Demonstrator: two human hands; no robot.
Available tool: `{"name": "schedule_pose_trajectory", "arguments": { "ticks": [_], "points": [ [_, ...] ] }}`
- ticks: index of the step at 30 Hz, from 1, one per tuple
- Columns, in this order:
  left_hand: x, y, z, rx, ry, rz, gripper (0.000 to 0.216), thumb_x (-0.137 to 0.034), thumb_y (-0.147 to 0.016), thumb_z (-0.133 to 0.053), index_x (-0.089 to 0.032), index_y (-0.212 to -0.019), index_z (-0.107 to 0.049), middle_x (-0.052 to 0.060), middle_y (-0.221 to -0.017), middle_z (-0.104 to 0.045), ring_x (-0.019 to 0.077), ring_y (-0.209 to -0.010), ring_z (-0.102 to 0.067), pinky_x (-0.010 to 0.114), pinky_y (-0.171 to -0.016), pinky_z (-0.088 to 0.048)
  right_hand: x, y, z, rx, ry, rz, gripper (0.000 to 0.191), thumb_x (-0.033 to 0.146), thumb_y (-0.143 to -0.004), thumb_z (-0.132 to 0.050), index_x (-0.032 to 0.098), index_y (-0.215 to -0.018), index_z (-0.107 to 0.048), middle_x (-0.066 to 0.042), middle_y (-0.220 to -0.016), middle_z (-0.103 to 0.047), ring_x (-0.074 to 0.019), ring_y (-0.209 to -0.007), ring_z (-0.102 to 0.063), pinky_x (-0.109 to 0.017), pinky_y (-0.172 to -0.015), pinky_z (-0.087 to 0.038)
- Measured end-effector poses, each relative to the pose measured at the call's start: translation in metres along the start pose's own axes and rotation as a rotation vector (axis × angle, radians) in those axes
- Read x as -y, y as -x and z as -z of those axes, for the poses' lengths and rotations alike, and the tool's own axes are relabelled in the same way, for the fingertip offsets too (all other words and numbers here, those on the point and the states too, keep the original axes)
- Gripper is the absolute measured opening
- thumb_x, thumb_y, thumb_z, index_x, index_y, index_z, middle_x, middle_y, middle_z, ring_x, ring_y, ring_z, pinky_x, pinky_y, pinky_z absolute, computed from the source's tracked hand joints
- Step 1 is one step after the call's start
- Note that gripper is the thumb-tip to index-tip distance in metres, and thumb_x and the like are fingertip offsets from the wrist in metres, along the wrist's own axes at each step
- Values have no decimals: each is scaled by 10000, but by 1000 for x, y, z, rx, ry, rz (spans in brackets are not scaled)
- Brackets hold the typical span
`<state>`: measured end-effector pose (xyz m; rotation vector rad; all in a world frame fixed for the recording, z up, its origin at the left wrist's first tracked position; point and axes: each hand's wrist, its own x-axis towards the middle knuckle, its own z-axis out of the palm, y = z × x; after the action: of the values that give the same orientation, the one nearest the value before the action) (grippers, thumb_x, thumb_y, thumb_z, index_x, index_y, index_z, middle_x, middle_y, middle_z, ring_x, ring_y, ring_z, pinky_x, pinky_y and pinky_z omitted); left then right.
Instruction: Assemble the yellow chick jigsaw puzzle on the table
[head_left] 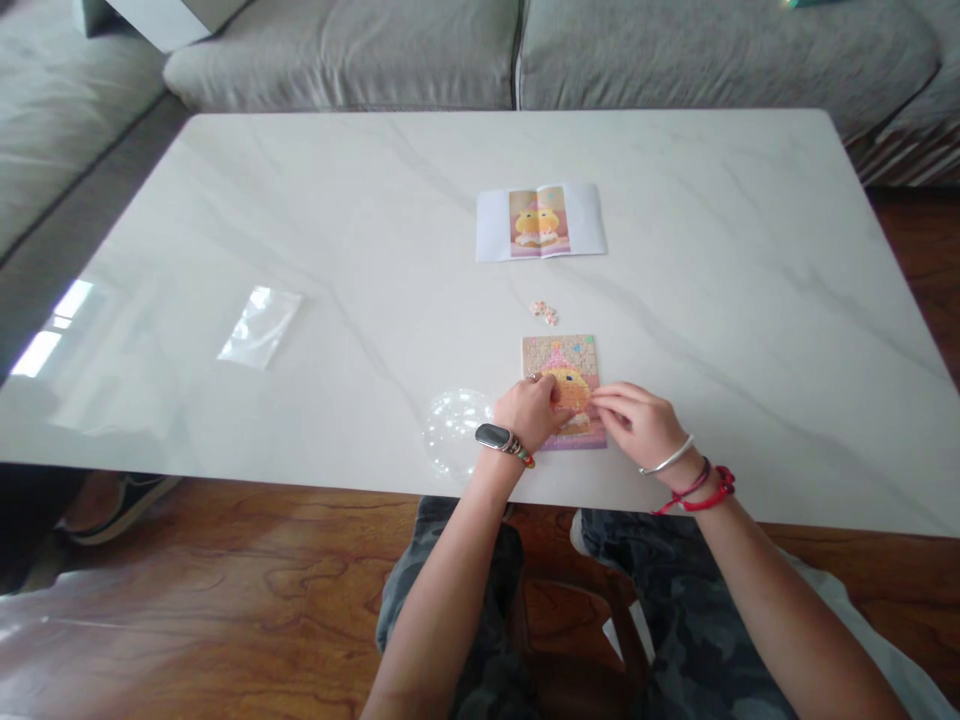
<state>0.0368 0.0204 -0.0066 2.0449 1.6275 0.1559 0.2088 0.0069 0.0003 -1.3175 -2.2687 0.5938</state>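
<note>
A nearly filled square jigsaw puzzle (559, 350) with a yellow cartoon character lies on the white table near its front edge. My left hand (529, 408) rests over the puzzle's left side, fingers curled down onto it and partly hidden. At the right edge, my right hand (637, 420) has its thumb and fingers pinched together against the puzzle; whatever is between them is too small to make out. Just beyond the puzzle sits a small cluster of loose puzzle pieces (545, 312). Farther back is an unfolded picture sheet (585, 220) showing the same yellow character.
A clear round plastic item (452, 432) lies left of my left hand. Farther left is a transparent plastic bag (261, 327) on the marble-patterned table (375, 250). A grey sofa (360, 55) stands behind the table. Another person's shoe (124, 505) shows at the lower left.
</note>
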Motion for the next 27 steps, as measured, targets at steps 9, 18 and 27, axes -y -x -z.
{"name": "schedule_pose_trajectory", "arguments": {
  "ticks": [9, 18, 27],
  "points": [
    [18, -5, 14, -15, 413, -30, 220, -367, -719, -483, -168, -627, -469, -39, -537, -456, 67, -478, -404, 202, -471, -297, -39, -26, -2, -329, -50, -262, 178, 169, -710, -457, 160, -715, -634, -51, -794, -636, -137, -683, -572, -231, -549, -457],
    [52, -3, 36, -419, 766, 149, 255, -385, -730, -475, -161, -615, -435, -64, -506, -340, 43, -447, -325, 170, -419, -253, -37, -52, -8, -389, -71, -257, 186, 165, -709, -446, 159, -725, -632, -50, -798, -631, -118, -632, -558, -217, -532, -454],
    [75, -16, 43, -531, 663, 231, 216, -366, -746, -445, -163, -688, -491, -46, -550, -422, 51, -472, -393, 166, -439, -312, -51, -63, -10, -336, -39, -238, 179, 163, -719, -438, 157, -729, -616, -55, -787, -625, -131, -646, -556, -247, -584, -454]
  ]
}}
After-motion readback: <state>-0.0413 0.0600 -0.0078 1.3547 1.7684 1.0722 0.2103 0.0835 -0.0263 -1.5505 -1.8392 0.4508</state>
